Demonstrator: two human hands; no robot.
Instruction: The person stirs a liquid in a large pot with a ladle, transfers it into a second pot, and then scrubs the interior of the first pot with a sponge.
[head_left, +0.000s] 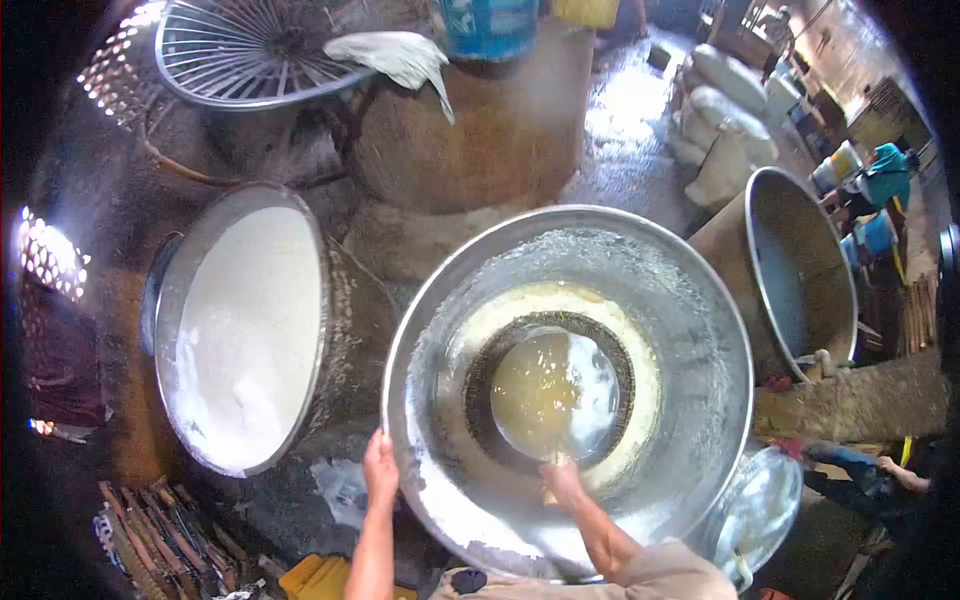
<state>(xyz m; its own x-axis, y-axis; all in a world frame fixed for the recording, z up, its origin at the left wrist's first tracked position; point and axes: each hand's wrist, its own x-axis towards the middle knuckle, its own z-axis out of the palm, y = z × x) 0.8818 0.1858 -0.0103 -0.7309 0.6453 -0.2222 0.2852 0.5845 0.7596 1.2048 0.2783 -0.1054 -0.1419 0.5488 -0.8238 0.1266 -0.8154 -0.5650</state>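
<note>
A wide steel basin [700, 330] sits in front of me, holding pale yellow curd-like matter ringed around a dark circle. My left hand [380, 468] grips the basin's near-left rim. My right hand [563, 484] reaches inside and holds the handle of a round ladle [555, 392], which is full of yellowish liquid with white foam and sits at the basin's centre.
A big vat [250, 330] of white liquid stands to the left. A second steel basin [800, 270] stands at the right. A wire fan guard [250, 50], a cloth [400, 55] and white sacks [725, 120] lie beyond. Another person's arm [870, 468] shows at the lower right.
</note>
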